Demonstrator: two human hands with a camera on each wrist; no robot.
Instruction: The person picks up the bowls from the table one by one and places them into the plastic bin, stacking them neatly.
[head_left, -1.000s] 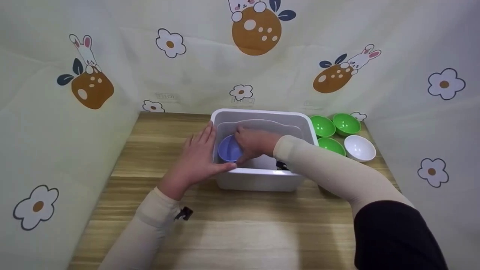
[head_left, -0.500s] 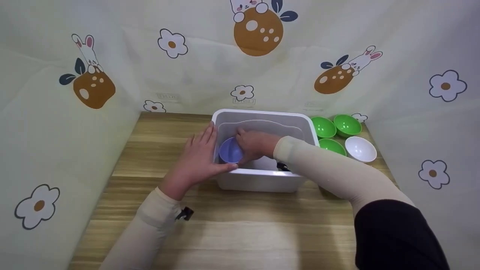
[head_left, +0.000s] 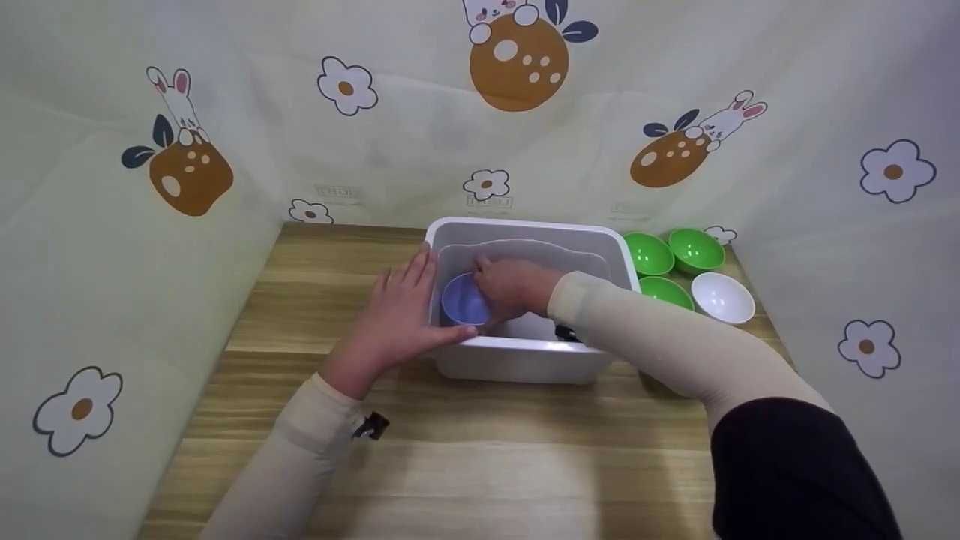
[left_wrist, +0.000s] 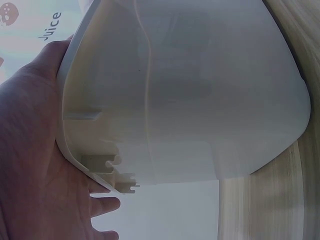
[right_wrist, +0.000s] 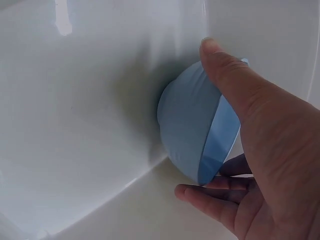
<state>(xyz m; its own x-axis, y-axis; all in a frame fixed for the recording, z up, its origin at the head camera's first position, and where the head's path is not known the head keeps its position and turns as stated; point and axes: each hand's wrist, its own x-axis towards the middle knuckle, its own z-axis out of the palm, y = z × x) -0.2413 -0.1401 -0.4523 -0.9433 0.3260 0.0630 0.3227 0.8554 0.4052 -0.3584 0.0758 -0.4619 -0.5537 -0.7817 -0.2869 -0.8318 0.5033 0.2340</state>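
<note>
Gripping one bowl (head_left: 463,301) inside one bin (head_left: 519,366).

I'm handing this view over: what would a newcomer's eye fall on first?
Likely the blue bowl, held by the right hand inside the left end of the white bin; the left hand touches its near-left corner. Next, the three green bowls and white bowl right of the bin, then the big brown fruit print behind it.

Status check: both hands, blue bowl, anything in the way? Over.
Left hand on white bin, near-left corner. Right hand inside, holding blue bowl. Green bowls, white bowl outside to right; likely not in the way.
</note>
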